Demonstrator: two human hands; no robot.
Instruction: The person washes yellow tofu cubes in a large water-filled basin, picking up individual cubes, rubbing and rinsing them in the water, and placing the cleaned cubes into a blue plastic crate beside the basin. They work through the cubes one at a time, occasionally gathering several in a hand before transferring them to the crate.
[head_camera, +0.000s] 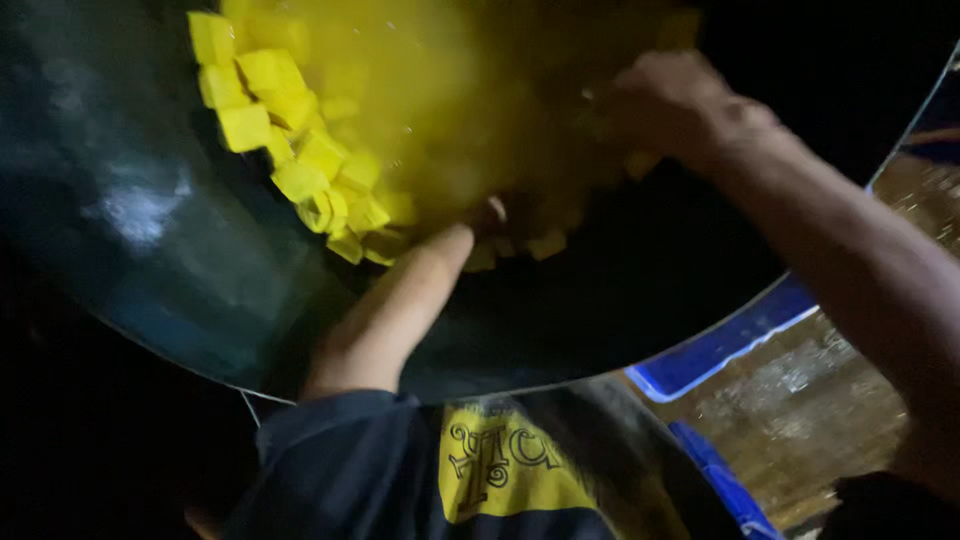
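Note:
A big dark round pan (120, 200) fills most of the view. Several yellow cubes (290, 130) lie heaped in it from the upper left down to the middle, under a yellow haze. My left hand (400, 300) reaches up from a dark sleeve into the pan, stretched out, its fingertips at the lower edge of the heap among blurred cubes. My right hand (680, 100) comes in from the right over the pan rim and sits curled at the right side of the heap. It is blurred, so I cannot tell what, if anything, it holds.
A blue container edge (720, 345) shows below the pan's right rim. Beyond it lies a brown, wet-looking floor (800, 410). A dark garment with a yellow print (500, 470) is at the bottom. The left and top right are in darkness.

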